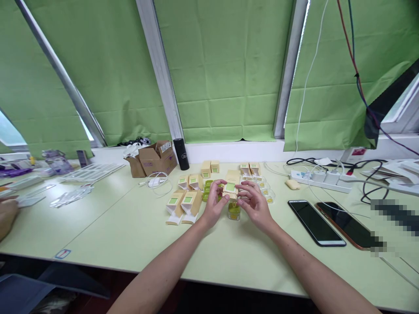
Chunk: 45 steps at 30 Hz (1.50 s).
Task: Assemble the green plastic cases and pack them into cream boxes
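Between my two hands is a small tan cardboard box with a light green square on its face. My left hand grips its left side, thumb in front. The fingers of my right hand curl against its right side. Just below the box, a small clear container with green and yellow contents stands on the table. Several similar boxes with open flaps stand to the left, and more boxes stand behind. Green containers are partly hidden by my left hand; clear ones sit beyond my right.
Two phones lie at the right, near a white power strip and tangled cables. An open brown carton and a black bottle stand at the back. At the far left edge, another person's hand shows beside flat plastic pieces.
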Available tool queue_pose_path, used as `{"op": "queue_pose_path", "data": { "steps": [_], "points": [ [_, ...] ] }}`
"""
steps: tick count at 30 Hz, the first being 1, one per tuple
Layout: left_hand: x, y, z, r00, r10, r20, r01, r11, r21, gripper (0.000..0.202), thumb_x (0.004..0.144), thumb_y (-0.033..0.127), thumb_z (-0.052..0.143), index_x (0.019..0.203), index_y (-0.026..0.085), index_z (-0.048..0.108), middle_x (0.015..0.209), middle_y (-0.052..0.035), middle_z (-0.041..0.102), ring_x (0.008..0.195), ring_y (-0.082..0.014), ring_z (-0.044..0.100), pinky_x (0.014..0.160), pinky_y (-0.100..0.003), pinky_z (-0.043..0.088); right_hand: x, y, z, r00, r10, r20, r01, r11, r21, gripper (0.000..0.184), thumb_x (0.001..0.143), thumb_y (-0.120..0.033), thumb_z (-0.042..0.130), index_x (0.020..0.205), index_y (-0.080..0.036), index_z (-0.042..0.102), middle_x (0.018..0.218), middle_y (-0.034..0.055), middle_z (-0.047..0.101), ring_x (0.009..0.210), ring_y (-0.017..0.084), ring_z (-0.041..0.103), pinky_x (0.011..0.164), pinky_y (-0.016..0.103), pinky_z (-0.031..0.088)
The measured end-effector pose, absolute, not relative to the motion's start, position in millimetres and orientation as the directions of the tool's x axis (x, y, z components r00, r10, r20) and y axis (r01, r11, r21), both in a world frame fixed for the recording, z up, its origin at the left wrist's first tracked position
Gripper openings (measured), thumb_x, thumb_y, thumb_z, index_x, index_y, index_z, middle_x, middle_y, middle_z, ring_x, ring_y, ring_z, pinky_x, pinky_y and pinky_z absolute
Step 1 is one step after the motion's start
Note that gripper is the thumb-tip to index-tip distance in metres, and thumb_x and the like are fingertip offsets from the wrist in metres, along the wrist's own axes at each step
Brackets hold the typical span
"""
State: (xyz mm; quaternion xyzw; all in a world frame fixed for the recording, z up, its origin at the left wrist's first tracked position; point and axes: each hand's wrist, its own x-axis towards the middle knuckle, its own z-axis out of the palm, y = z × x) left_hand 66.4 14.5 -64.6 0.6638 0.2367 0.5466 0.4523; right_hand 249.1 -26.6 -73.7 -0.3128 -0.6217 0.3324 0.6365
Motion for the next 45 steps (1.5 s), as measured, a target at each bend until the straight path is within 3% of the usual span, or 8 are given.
{"op": "queue_pose_path", "data": {
  "steps": [10, 27, 45],
  "points": [
    [66.3, 12.2, -62.6, 0.273, 0.828, 0.490, -0.187, -0.454, 0.871, 0.051, 0.090, 0.052, 0.076, 0.128, 0.024, 0.055, 0.112, -0.0081, 0.063, 0.102, -0.0235, 0.060, 0.094, -0.037, 0.049, 247.4, -27.5, -72.0, 0.011, 0.809, 0.588, -0.004, 0.588, -0.809, 0.037, 0.092, -0.046, 0.078, 0.127, -0.034, 0.072, 0.140, 0.0089, 0.044, 0.101, 0.021, 0.073, 0.092, 0.043, 0.066],
    [69.2, 8.9, -60.5, 0.241, 0.779, 0.579, -0.023, -0.592, 0.806, 0.045, 0.096, 0.058, 0.069, 0.124, 0.026, 0.055, 0.122, -0.0080, 0.056, 0.102, -0.0216, 0.055, 0.091, -0.035, 0.045, 247.4, -26.3, -71.1, 0.054, 0.813, 0.580, 0.039, 0.578, -0.815, 0.035, 0.093, -0.049, 0.076, 0.123, -0.031, 0.073, 0.139, 0.0097, 0.046, 0.095, 0.019, 0.072, 0.087, 0.043, 0.068],
    [70.5, 10.7, -62.5, 0.227, 0.765, 0.603, 0.038, -0.626, 0.779, 0.041, 0.098, 0.055, 0.066, 0.124, 0.026, 0.054, 0.122, -0.0082, 0.055, 0.102, -0.0214, 0.054, 0.092, -0.035, 0.044, 248.6, -22.9, -75.4, 0.051, 0.817, 0.574, 0.030, 0.573, -0.819, 0.035, 0.095, -0.052, 0.074, 0.123, -0.031, 0.073, 0.139, 0.0101, 0.047, 0.093, 0.019, 0.072, 0.088, 0.045, 0.068]
  ]
}}
